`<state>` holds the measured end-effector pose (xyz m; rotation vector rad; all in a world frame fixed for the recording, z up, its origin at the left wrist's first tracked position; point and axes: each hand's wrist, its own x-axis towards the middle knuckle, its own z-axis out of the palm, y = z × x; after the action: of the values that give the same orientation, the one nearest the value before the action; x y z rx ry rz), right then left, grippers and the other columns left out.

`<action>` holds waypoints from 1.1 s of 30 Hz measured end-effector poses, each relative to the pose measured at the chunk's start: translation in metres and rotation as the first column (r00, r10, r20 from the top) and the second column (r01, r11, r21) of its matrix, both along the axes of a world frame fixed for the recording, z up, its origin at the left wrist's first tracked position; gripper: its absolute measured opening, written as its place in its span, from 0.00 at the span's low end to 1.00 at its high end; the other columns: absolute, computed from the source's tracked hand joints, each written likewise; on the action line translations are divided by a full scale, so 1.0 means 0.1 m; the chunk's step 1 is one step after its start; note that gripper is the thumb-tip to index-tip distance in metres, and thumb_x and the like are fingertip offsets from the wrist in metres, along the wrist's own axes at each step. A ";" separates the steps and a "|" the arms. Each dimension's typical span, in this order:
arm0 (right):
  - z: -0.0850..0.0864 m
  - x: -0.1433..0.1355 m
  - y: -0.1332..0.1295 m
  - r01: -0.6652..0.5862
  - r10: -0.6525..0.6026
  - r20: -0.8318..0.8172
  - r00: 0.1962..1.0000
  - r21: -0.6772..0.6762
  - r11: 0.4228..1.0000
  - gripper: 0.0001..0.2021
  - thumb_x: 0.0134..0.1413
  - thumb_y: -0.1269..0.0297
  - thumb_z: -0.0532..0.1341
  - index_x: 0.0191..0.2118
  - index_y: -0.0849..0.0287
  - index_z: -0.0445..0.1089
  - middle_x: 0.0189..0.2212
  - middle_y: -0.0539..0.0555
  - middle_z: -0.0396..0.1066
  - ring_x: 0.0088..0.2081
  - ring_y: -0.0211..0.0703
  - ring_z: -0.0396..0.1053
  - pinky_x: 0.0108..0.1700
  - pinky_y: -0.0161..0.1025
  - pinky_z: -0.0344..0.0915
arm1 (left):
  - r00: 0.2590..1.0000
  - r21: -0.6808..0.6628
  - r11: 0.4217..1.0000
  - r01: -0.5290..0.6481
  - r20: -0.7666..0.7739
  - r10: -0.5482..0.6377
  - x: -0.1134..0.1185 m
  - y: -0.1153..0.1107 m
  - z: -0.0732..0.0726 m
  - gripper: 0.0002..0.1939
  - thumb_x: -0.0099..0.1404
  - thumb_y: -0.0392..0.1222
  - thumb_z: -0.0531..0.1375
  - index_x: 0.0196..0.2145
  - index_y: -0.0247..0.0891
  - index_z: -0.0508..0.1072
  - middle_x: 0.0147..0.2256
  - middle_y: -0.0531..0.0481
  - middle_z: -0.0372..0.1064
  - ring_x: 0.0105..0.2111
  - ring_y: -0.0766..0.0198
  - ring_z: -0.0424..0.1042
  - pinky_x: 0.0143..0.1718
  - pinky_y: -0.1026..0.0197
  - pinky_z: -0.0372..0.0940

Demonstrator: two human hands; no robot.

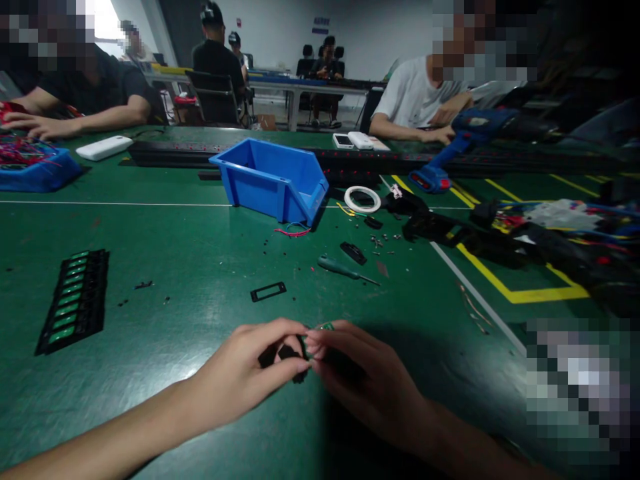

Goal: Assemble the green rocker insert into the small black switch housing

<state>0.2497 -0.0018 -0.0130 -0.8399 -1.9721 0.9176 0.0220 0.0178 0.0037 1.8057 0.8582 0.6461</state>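
Left hand (250,373) and right hand (360,380) meet low centre over green tabletop (175,267), fingertips pinching small black part (290,353) between them; green edge shows, possibly circuit board. Beyond hands: black frame (269,291), green-handled screwdriver (345,269), blue bin (273,179), white tape roll (363,199). Black strip of switches (75,300) far left. Other people seated around tabletop.

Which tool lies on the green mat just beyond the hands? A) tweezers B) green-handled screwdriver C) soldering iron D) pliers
B: a green-handled screwdriver lies flat on the green mat, past the left hand and right hand, which together pinch a small black part.
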 end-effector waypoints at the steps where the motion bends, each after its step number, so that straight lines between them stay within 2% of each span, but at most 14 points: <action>1: 0.01 0.01 0.01 0.016 -0.017 -0.034 0.999 -0.036 0.999 0.21 0.64 0.75 0.61 0.59 0.50 0.66 0.43 0.53 0.71 0.42 0.40 0.72 0.44 0.36 0.69 | 0.999 0.023 0.999 -0.039 -0.002 0.039 -0.01 0.01 -0.01 0.11 0.71 0.43 0.60 0.51 0.44 0.72 0.36 0.54 0.75 0.35 0.67 0.73 0.37 0.64 0.65; 3: 0.03 0.02 0.03 0.063 -0.080 -0.113 0.990 -0.149 0.987 0.16 0.65 0.72 0.62 0.56 0.49 0.68 0.42 0.52 0.72 0.41 0.40 0.72 0.45 0.36 0.69 | 0.995 0.083 0.992 -0.097 0.003 0.097 -0.01 0.02 -0.02 0.08 0.72 0.43 0.59 0.47 0.43 0.75 0.38 0.53 0.76 0.38 0.67 0.73 0.40 0.64 0.65; 6: 0.07 0.04 0.07 0.113 -0.179 -0.153 0.972 -0.362 0.925 0.04 0.66 0.64 0.63 0.45 0.52 0.73 0.34 0.49 0.71 0.34 0.37 0.69 0.35 0.33 0.65 | 0.992 0.136 0.982 -0.127 0.010 0.127 -0.01 0.05 -0.02 0.08 0.73 0.42 0.58 0.44 0.44 0.78 0.42 0.52 0.75 0.42 0.66 0.73 0.45 0.63 0.65; 7: 0.08 0.05 0.08 0.119 -0.198 -0.154 0.968 -0.411 0.904 0.03 0.66 0.62 0.63 0.41 0.54 0.73 0.30 0.48 0.69 0.31 0.36 0.67 0.32 0.32 0.63 | 0.991 0.136 0.981 -0.135 0.007 0.135 -0.01 0.05 -0.02 0.08 0.73 0.42 0.59 0.44 0.45 0.78 0.43 0.52 0.75 0.43 0.65 0.73 0.46 0.62 0.65; 9: 0.11 0.07 0.09 0.110 -0.209 -0.165 0.964 -0.468 0.877 0.10 0.66 0.58 0.62 0.34 0.56 0.71 0.25 0.47 0.64 0.26 0.35 0.61 0.27 0.32 0.57 | 0.986 0.121 0.979 -0.165 -0.001 0.166 -0.01 0.06 -0.02 0.08 0.71 0.43 0.60 0.45 0.45 0.77 0.44 0.51 0.74 0.44 0.64 0.73 0.46 0.62 0.65; 13: 0.13 0.10 0.09 0.078 -0.196 -0.197 0.961 -0.486 0.870 0.17 0.65 0.54 0.63 0.28 0.58 0.65 0.21 0.45 0.57 0.23 0.34 0.52 0.24 0.33 0.49 | 0.980 0.085 0.976 -0.199 -0.002 0.200 -0.01 0.05 -0.03 0.07 0.71 0.41 0.60 0.46 0.44 0.75 0.45 0.51 0.73 0.45 0.63 0.72 0.46 0.61 0.66; 18: 0.09 0.12 0.07 0.017 -0.158 -0.234 0.959 -0.510 0.860 0.20 0.65 0.52 0.63 0.26 0.58 0.63 0.21 0.45 0.55 0.24 0.35 0.50 0.25 0.34 0.47 | 0.976 0.032 0.976 -0.215 -0.010 0.216 0.00 0.03 -0.07 0.07 0.70 0.41 0.60 0.45 0.42 0.74 0.46 0.49 0.73 0.44 0.62 0.72 0.47 0.59 0.67; 22: 0.05 0.16 0.07 -0.050 -0.127 -0.296 0.947 -0.525 0.850 0.18 0.65 0.55 0.64 0.28 0.58 0.63 0.22 0.45 0.55 0.24 0.34 0.49 0.25 0.35 0.46 | 0.975 0.003 0.975 -0.223 0.006 0.223 0.00 0.02 -0.08 0.07 0.71 0.42 0.60 0.46 0.41 0.73 0.46 0.48 0.73 0.43 0.61 0.72 0.47 0.57 0.67; 27: 0.04 0.22 0.07 -0.144 -0.070 -0.353 0.933 -0.545 0.826 0.19 0.63 0.59 0.66 0.24 0.58 0.59 0.21 0.45 0.54 0.24 0.34 0.48 0.25 0.35 0.44 | 0.978 0.002 0.978 -0.208 -0.004 0.208 -0.01 0.03 -0.07 0.07 0.71 0.42 0.60 0.45 0.40 0.72 0.45 0.48 0.73 0.43 0.61 0.72 0.47 0.57 0.67; 33: 0.04 0.22 0.07 -0.159 -0.071 -0.381 0.922 -0.540 0.827 0.22 0.62 0.62 0.66 0.23 0.58 0.54 0.21 0.45 0.52 0.25 0.35 0.48 0.26 0.36 0.44 | 0.979 0.005 0.979 -0.205 -0.021 0.205 -0.02 0.03 -0.07 0.07 0.71 0.43 0.59 0.45 0.40 0.72 0.44 0.49 0.73 0.42 0.61 0.71 0.46 0.58 0.66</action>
<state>0.2715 0.0052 -0.0089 -0.8443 -1.3853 1.6087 0.0202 0.0210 -0.0035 1.7433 1.0680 0.7601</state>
